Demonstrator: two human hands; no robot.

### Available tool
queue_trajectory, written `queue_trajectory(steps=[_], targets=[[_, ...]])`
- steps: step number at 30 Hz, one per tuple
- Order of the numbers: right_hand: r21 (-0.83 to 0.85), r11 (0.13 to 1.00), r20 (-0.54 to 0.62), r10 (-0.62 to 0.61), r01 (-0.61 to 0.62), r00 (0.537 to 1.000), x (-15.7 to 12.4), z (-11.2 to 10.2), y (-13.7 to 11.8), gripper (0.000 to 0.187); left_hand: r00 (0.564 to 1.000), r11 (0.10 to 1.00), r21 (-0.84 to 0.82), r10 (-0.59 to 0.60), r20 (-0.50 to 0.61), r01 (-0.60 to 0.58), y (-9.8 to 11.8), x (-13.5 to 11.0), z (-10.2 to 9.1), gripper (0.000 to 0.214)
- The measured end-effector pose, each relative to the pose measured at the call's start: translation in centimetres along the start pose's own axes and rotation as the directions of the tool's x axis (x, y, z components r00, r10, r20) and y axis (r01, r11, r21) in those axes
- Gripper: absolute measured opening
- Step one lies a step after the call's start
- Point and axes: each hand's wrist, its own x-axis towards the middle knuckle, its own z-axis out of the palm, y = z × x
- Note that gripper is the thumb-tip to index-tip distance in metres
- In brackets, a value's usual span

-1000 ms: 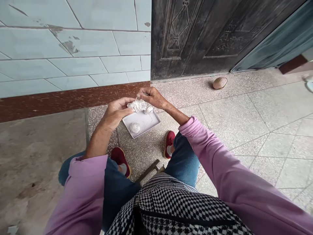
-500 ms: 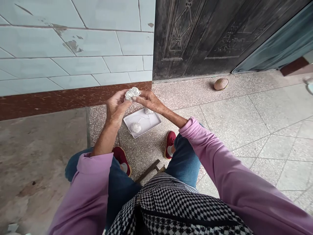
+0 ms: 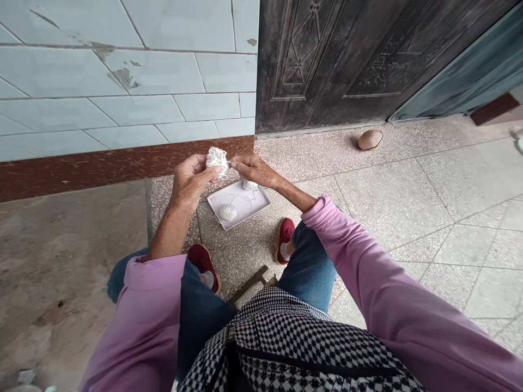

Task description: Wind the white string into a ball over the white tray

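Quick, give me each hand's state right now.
Left hand: closed around the white thread bundle.
Right hand: fingertips pinched at the bundle's edge, seemingly on a strand.

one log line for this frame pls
left hand: holds white thread bundle | right hand: pinches its strand | white tray on floor: two thread balls

both hands (image 3: 192, 179) (image 3: 254, 169) raised together, fingers pinched

Lilac sleeves (image 3: 379, 294), blue jeans (image 3: 310, 267), red shoes (image 3: 284, 234), checkered apron (image 3: 294, 343).
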Motion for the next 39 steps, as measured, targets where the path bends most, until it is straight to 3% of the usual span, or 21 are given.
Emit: queue_trajectory(steps=[3, 10, 14, 16, 18, 22, 26, 30, 33, 37, 39], targets=[[-0.142, 0.990, -0.007, -0.014, 0.013, 1.000, -0.9, 0.3, -1.2, 0.032, 0.996, 1.000, 0.007, -0.007, -0.084, 0.008, -0.9, 0.8, -0.2, 0.068], [-0.286, 0.958, 0.094, -0.002, 0.028, 0.996, -2.1, 0.9, -4.3, 0.039, 0.987, 0.991, 0.132, 0.002, -0.161, 0.019, -1.8, 1.5, -0.4, 0.043], [-0.232, 0.972, -0.065, -0.055, 0.038, 0.996, -1.1, -0.9, -4.9, 0.046, 0.997, 0.986, 0.159, 0.026, 0.077, -0.038, -0.6, 0.4, 0.3, 0.040], [-0.189, 0.982, -0.133, -0.019, -0.006, 0.991, -0.5, -1.8, -4.5, 0.055, 0.979, 0.997, 0.071, 0.012, 0.203, -0.027, 0.0, -0.2, 0.6, 0.042], [-0.139, 0.990, -0.137, 0.021, -0.040, 0.990, -0.2, -2.1, -3.7, 0.062, 0.970, 0.999, -0.051, -0.002, 0.244, 0.015, 0.3, -0.6, 0.8, 0.045], [-0.085, 0.996, -0.072, 0.021, -0.027, 0.997, -0.1, -0.7, -1.9, 0.067, 0.986, 0.950, -0.312, 0.032, 0.166, 0.021, -0.1, -0.3, 1.6, 0.055], [-0.217, 0.976, 0.030, 0.015, -0.008, 0.999, -0.5, 1.7, -1.2, 0.055, 0.998, 0.884, -0.466, 0.054, 0.013, -0.042, -1.4, 1.0, 1.8, 0.060], [-0.357, 0.934, 0.110, 0.053, -0.010, 0.993, -1.3, 3.6, -1.5, 0.039, 0.994, 0.917, -0.389, 0.051, -0.099, -0.086, -2.8, 2.1, 0.6, 0.073], [-0.369, 0.929, 0.143, 0.019, 0.035, 0.990, -1.5, 3.6, -2.2, 0.036, 0.991, 0.966, -0.235, 0.083, -0.103, -0.105, -3.4, 2.6, -0.4, 0.079], [-0.300, 0.951, 0.042, -0.059, 0.069, 0.997, -1.2, 1.8, -3.4, 0.044, 0.986, 0.986, -0.140, 0.073, -0.153, -0.095, -3.3, 2.6, -0.4, 0.075], [-0.250, 0.964, -0.033, -0.097, 0.086, 0.995, -0.9, 0.6, -3.8, 0.050, 0.990, 0.987, -0.143, 0.058, -0.127, -0.076, -3.0, 2.2, 0.0, 0.069]])
